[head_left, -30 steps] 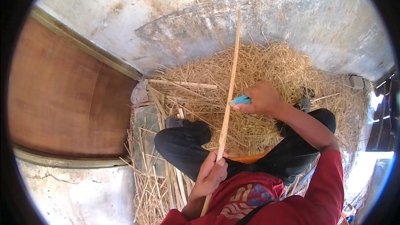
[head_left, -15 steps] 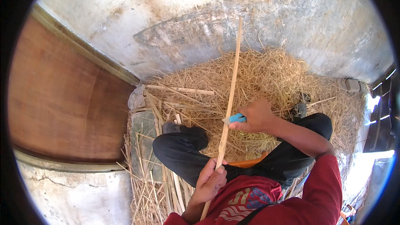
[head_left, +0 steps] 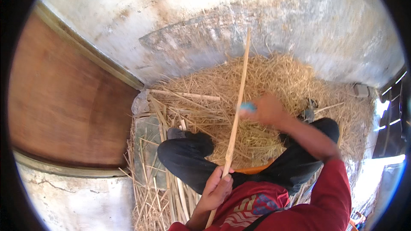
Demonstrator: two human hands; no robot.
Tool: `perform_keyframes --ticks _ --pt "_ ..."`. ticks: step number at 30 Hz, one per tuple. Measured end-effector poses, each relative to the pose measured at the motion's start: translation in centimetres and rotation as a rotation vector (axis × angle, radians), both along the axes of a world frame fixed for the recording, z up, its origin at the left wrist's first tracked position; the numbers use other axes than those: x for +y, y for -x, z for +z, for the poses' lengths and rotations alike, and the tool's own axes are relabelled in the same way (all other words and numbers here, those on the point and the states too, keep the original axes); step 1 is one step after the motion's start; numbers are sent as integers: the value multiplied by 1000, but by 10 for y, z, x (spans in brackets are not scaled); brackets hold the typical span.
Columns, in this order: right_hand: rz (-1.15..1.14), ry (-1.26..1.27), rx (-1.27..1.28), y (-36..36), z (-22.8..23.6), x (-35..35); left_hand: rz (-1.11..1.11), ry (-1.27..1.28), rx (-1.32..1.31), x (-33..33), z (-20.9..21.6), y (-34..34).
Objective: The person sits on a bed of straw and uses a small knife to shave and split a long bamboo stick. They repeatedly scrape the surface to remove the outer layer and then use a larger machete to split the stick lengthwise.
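Observation:
A long pale bamboo strip (head_left: 239, 107) slants up and away from my lap, its far tip in front of the wall. My left hand (head_left: 217, 188) is closed around its lower part, thumb on top. My right hand (head_left: 269, 110), smeared by motion, grips a blue-handled utility knife (head_left: 248, 108) against or close beside the strip's right edge, about midway along. The knife's blade is too blurred to make out.
Straw-like shavings (head_left: 274, 72) heap along the stained wall (head_left: 197, 30). Loose strips (head_left: 180, 188) lie at the left by a grey slab (head_left: 147, 132). A brown wooden panel (head_left: 68, 98) stands far left. My bent legs (head_left: 184, 152) flank an orange object (head_left: 252, 170).
My right hand has moved with the knife slightly away from me and to the right along the strip. The strip's far end has dipped a little; my left hand keeps its hold.

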State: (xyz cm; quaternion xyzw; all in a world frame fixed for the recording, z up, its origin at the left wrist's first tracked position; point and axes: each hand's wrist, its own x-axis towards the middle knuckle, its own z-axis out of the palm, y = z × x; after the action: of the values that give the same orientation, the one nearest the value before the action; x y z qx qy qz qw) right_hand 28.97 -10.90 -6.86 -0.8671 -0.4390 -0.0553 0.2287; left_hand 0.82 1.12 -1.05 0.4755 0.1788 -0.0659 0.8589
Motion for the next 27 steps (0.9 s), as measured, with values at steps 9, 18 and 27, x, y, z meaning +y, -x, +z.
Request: perform_keyframes --ticks 9,18,27 --pt "-443 98 216 -137 8 -32 -209 -250 70 -8 18 12" --pt "-1028 -52 243 -245 -10 -162 -439 -391 156 -8 32 39" --pt "-57 345 271 -34 32 -40 -75 -220 75 3 -10 -26"
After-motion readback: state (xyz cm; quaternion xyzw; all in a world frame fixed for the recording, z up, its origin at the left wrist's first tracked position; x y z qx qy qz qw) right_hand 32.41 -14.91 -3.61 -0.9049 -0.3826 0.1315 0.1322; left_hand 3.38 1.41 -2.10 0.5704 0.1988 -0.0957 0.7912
